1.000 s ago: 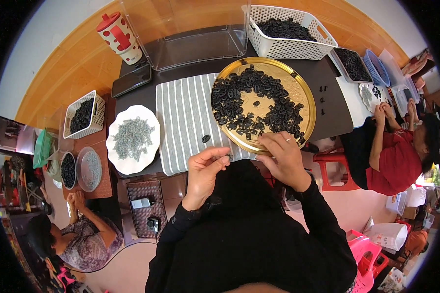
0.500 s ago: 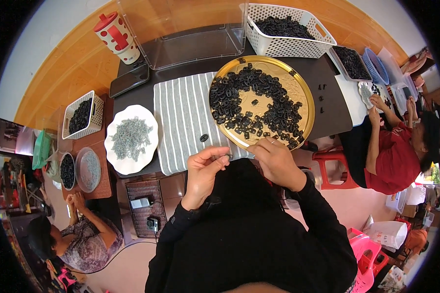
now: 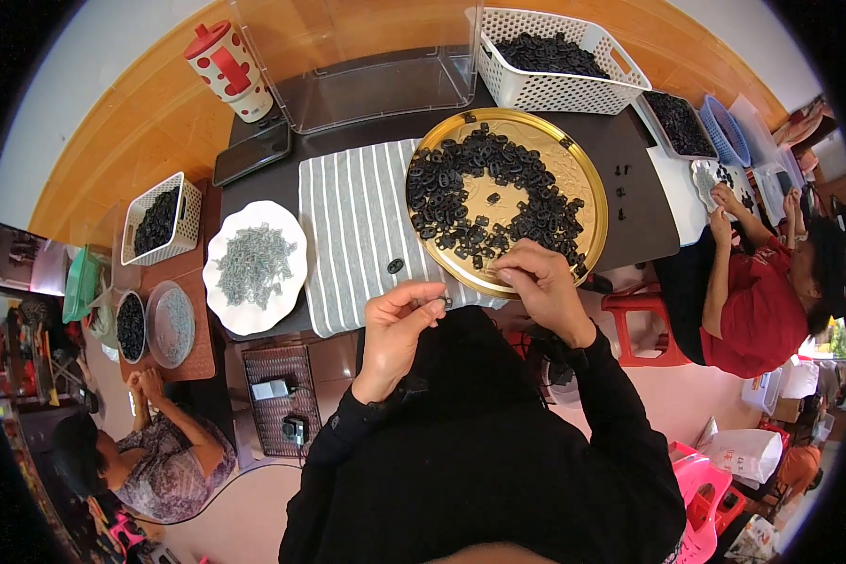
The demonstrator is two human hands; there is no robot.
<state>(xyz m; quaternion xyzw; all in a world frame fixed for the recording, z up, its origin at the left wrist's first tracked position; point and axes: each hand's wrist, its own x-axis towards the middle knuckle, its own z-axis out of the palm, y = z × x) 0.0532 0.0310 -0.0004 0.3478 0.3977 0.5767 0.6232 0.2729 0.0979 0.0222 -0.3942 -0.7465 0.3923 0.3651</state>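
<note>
My left hand (image 3: 397,329) is closed in a pinch, with a small dark plastic part (image 3: 447,303) poking out past the thumb and index fingertips. My right hand (image 3: 543,287) hovers at the near rim of the round gold tray (image 3: 600,211), its fingers pinched together; what they hold, if anything, is hidden. Small black plastic pieces (image 3: 498,155) lie in a ring on that tray, with one in its bare middle. A single black oval piece (image 3: 395,266) rests on the grey striped cloth (image 3: 348,202) above my left hand. Left of the cloth, a white scalloped plate (image 3: 293,287) carries thin silvery-grey pieces (image 3: 256,266).
A clear plastic box (image 3: 376,94) and a white basket of black pieces (image 3: 559,89) stand at the back. Near the far left corner are a phone (image 3: 252,153) and a dotted tumbler (image 3: 227,70). Co-workers sit at left and right. A red stool (image 3: 644,329) stands below the right edge.
My right hand has moved a little to the right and up, away from the left fingers. My left hand keeps its pinch almost in place.
</note>
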